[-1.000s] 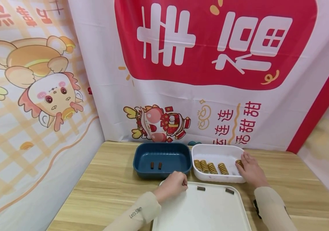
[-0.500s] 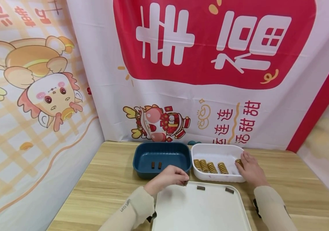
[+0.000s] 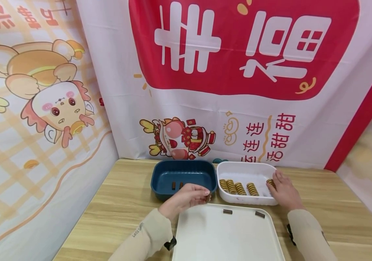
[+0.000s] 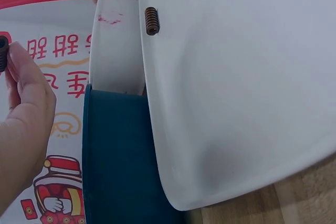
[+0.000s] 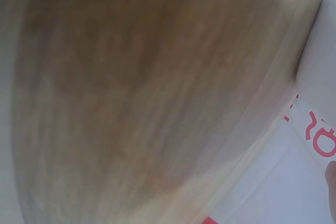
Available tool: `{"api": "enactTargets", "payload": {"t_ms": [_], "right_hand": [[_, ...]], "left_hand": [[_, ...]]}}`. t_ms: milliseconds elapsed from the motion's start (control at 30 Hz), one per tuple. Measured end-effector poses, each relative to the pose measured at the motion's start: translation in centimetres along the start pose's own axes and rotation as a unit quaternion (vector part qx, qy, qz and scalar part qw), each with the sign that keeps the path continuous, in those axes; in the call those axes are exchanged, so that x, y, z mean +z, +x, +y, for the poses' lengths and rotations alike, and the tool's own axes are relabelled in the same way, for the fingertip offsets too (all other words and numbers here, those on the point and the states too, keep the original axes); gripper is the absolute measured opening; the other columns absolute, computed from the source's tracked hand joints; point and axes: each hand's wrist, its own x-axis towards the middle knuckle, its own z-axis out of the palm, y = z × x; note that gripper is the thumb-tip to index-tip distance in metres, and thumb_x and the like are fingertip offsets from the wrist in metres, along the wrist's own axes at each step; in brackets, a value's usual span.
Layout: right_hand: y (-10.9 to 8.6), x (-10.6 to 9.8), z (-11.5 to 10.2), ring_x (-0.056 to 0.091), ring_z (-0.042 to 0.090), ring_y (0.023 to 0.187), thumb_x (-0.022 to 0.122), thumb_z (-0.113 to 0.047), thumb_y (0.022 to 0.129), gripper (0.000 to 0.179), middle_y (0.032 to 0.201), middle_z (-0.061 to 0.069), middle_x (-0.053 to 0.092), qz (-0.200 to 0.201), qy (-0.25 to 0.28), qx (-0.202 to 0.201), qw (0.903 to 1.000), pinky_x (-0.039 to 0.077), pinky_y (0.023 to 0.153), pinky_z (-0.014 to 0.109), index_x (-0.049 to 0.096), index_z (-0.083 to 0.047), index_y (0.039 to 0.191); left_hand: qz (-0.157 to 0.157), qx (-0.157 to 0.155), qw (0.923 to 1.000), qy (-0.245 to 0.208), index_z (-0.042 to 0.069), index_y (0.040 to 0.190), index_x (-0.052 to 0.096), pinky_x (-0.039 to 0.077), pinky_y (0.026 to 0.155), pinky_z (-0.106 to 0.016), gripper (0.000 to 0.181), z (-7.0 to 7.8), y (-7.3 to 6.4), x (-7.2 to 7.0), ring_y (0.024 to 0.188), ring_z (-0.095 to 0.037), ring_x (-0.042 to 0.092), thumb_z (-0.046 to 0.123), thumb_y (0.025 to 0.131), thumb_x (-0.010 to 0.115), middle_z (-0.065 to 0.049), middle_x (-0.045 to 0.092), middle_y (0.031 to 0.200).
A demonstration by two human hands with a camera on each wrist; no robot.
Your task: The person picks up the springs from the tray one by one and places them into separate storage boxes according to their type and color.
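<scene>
My left hand [image 3: 186, 197] pinches a dark brown coil spring [image 3: 208, 198] between thumb and fingertips, above the front right corner of the blue bin [image 3: 155, 190]. In the left wrist view, this spring [image 4: 3, 53] is cut off at the left edge. Beside the blue bin, my right hand [image 3: 285, 192] holds the right rim of the white bin [image 3: 251, 200], its thumb reaching inside over some yellow-and-dark striped coils [image 3: 269, 182]. Along the far edge of the white tray [image 3: 228, 235] lie a brown spring [image 3: 227, 211] and another spring [image 3: 260, 214], apart.
Several striped coils [image 3: 239, 188] lie in the white bin. At least one brown piece [image 3: 173, 185] is in the blue bin; another is partly behind my left hand. A printed cloth [image 3: 179, 98] hangs behind the wooden table [image 3: 107, 206].
My left hand has risen from the tray's far left corner toward the blue bin, and the spring in its fingers has come into view. My right hand has stayed put.
</scene>
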Motion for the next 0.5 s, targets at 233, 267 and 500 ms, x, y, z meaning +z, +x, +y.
{"api": "enactTargets", "payload": {"t_ms": [233,267,500], "right_hand": [[0.05,0.08,0.11,0.022,0.050,0.134,0.041,-0.037,0.101,0.068,0.145,0.037,0.025,0.002,-0.004,-0.001,1.0000,0.016,0.109,0.057,0.031,0.020,0.137],[0.04,0.06,0.09,0.022,0.050,0.134,0.041,-0.037,0.101,0.068,0.145,0.037,0.025,0.002,-0.004,-0.001,1.0000,0.016,0.109,0.057,0.031,0.020,0.137],[0.03,0.15,0.14,0.022,0.050,0.134,0.042,-0.035,0.101,0.067,0.145,0.037,0.025,0.005,-0.003,-0.003,1.0000,0.016,0.109,0.057,0.031,0.020,0.137]], "left_hand": [[-0.013,-0.008,0.9990,-0.042,-0.010,0.107,0.064,0.053,0.083,-0.032,0.021,0.33,-0.05,-0.08,0.079,-0.014,0.065,0.005,0.095,0.056,-0.006,0.068,0.087],[-0.014,-0.008,0.9989,-0.044,-0.010,0.107,0.064,0.053,0.083,-0.032,0.020,0.36,-0.08,-0.09,0.080,-0.015,0.065,0.005,0.095,0.056,-0.006,0.068,0.087],[-0.004,0.000,0.9995,-0.030,-0.011,0.108,0.064,0.053,0.083,-0.033,0.023,0.43,-0.08,-0.36,0.079,-0.015,0.065,0.006,0.095,0.058,-0.008,0.069,0.089]]}}
